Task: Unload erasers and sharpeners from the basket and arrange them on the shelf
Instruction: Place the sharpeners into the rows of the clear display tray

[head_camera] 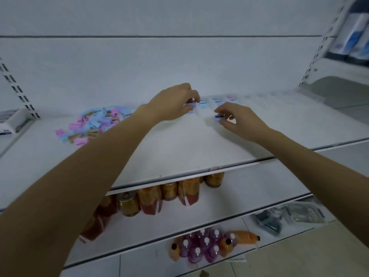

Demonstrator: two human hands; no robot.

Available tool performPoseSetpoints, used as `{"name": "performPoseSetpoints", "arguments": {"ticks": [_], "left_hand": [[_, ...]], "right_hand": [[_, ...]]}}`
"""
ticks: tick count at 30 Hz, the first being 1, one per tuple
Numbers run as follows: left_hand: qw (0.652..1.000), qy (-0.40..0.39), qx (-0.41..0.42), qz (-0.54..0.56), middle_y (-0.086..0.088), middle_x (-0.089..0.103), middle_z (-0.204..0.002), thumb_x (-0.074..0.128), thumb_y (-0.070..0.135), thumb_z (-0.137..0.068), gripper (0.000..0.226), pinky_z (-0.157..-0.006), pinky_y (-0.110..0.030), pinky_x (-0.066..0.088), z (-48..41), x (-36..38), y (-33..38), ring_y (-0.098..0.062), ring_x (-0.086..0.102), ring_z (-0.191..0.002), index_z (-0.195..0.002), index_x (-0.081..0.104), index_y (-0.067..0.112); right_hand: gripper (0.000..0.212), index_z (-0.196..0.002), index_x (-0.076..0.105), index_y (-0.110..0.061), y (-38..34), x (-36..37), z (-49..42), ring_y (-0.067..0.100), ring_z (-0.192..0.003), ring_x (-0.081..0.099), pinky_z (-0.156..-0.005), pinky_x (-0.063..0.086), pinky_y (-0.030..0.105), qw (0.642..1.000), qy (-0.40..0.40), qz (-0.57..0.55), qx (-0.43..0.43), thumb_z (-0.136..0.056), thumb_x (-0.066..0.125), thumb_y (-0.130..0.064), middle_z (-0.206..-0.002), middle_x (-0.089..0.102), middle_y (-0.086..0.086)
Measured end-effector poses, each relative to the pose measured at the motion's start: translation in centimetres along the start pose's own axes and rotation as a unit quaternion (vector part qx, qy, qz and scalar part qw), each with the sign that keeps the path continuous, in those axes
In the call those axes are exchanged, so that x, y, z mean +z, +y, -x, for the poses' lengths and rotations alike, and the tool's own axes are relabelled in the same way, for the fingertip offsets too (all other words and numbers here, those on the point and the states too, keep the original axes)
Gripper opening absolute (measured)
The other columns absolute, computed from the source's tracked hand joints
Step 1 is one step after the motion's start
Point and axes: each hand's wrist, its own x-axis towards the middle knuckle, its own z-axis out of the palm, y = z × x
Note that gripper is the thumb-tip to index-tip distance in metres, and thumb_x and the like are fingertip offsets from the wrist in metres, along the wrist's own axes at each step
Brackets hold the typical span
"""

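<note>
Both my arms reach over the white shelf (179, 148). My left hand (173, 100) has its fingers curled round a small purple eraser (190, 107) at the left end of a row of erasers (217, 101) along the back of the shelf. My right hand (237, 118) pinches another small purple piece with a dark band (218, 117) just in front of that row. A loose pile of pink, blue and purple erasers and sharpeners (93, 124) lies on the shelf to the left. No basket is in view.
White boxes (14, 120) sit at the shelf's far left. Slotted uprights (317, 54) stand at both sides. Lower shelves hold jars and cartons (159, 194), purple and orange bottles (207, 246) and packaged goods (287, 216). Blue and white packs (353, 35) stand upper right.
</note>
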Motion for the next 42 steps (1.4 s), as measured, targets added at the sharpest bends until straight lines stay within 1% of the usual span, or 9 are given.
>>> {"name": "performPoseSetpoints", "arguments": {"ticks": [4, 11, 16, 19, 24, 27, 31, 35, 42], "left_hand": [[0.999, -0.03, -0.026, 0.013, -0.013, 0.053, -0.111, 0.05, 0.015, -0.092, 0.028, -0.087, -0.036, 0.041, -1.9, 0.0, -0.2, -0.025, 0.052, -0.101, -0.119, 0.06, 0.013], [0.998, -0.02, -0.015, 0.049, -0.005, 0.06, -0.098, 0.06, 0.02, -0.087, 0.016, -0.076, -0.027, 0.04, -4.6, 2.2, -1.3, -0.019, 0.056, -0.087, -0.098, 0.06, 0.01], [0.996, -0.001, -0.021, 0.088, -0.005, 0.06, -0.096, 0.062, 0.02, -0.086, 0.013, -0.074, -0.024, 0.038, -5.9, 3.5, -1.2, -0.013, 0.052, -0.081, -0.093, 0.062, 0.009], [0.995, 0.008, -0.034, 0.092, -0.005, 0.061, -0.096, 0.063, 0.019, -0.085, 0.012, -0.071, -0.02, 0.035, -6.4, 4.4, -1.3, -0.011, 0.052, -0.081, -0.092, 0.064, 0.008], [0.993, 0.026, -0.066, 0.096, -0.008, 0.063, -0.095, 0.063, 0.017, -0.085, 0.012, -0.079, -0.028, 0.041, -6.9, 5.5, -0.8, -0.019, 0.057, -0.086, -0.091, 0.065, 0.006], [0.992, 0.033, -0.085, 0.085, -0.007, 0.062, -0.093, 0.064, 0.017, -0.085, 0.011, -0.076, -0.024, 0.038, -7.0, 6.3, -0.9, -0.014, 0.054, -0.082, -0.091, 0.066, 0.008], [0.991, 0.043, -0.108, 0.064, -0.004, 0.06, -0.09, 0.065, 0.018, -0.084, 0.01, -0.077, -0.026, 0.04, -7.5, 6.7, -0.6, -0.015, 0.054, -0.082, -0.089, 0.065, 0.01], [0.986, 0.046, -0.146, 0.061, -0.001, 0.058, -0.088, 0.064, 0.02, -0.084, 0.011, -0.076, -0.028, 0.04, -8.0, 6.6, 0.1, -0.012, 0.051, -0.082, -0.088, 0.063, 0.01], [0.977, 0.02, -0.211, 0.031, 0.005, 0.055, -0.09, 0.061, 0.029, -0.086, 0.011, -0.081, -0.032, 0.037, -7.9, 7.8, 1.0, -0.015, 0.045, -0.092, -0.08, 0.056, 0.021]], "right_hand": [[0.014, -0.098, 0.067, -0.005, 2.2, -0.9, -1.3, 0.012, -0.078, 0.051, -0.08, 0.038, 0.013, 0.999, 0.011, 0.015, -0.03, -0.087, 0.058, -0.006, -0.094, 0.065, 0.006], [0.019, -0.103, 0.068, -0.007, 4.5, -1.7, -3.2, 0.01, -0.076, 0.047, -0.067, 0.03, -0.001, 0.999, 0.016, 0.044, -0.018, -0.088, 0.057, -0.009, -0.093, 0.052, -0.001], [0.019, -0.106, 0.066, -0.009, 6.1, -2.2, -4.9, 0.01, -0.079, 0.049, -0.074, 0.037, 0.02, 0.998, -0.001, 0.059, -0.037, -0.089, 0.056, -0.012, -0.099, 0.059, 0.006], [0.02, -0.107, 0.065, -0.008, 7.0, -2.1, -6.3, 0.014, -0.085, 0.051, -0.073, 0.033, 0.018, 0.997, -0.014, 0.062, -0.037, -0.089, 0.057, -0.013, -0.1, 0.059, 0.007], [0.022, -0.106, 0.065, -0.004, 8.0, -1.0, -7.6, 0.023, -0.091, 0.056, -0.072, 0.031, 0.016, 0.998, -0.04, 0.032, -0.044, -0.086, 0.06, -0.013, -0.1, 0.061, 0.013], [0.022, -0.105, 0.064, -0.003, 9.2, -0.2, -7.3, 0.025, -0.092, 0.056, -0.076, 0.034, 0.02, 0.998, -0.039, 0.005, -0.052, -0.083, 0.06, -0.006, -0.1, 0.062, 0.014], [0.012, -0.095, 0.062, -0.006, 10.8, 0.2, -7.4, 0.024, -0.09, 0.054, -0.077, 0.036, 0.028, 0.996, -0.021, -0.012, -0.09, -0.084, 0.06, -0.009, -0.095, 0.062, 0.009], [0.01, -0.09, 0.062, -0.007, 11.0, 0.3, -8.0, 0.02, -0.087, 0.049, -0.074, 0.033, 0.026, 0.995, 0.014, -0.034, -0.092, -0.085, 0.061, -0.015, -0.093, 0.064, 0.006], [0.011, -0.089, 0.065, -0.008, 10.8, 0.4, -7.8, 0.028, -0.096, 0.05, -0.08, 0.037, 0.035, 0.996, 0.021, 0.027, -0.08, -0.086, 0.06, -0.018, -0.091, 0.066, 0.007]]}}
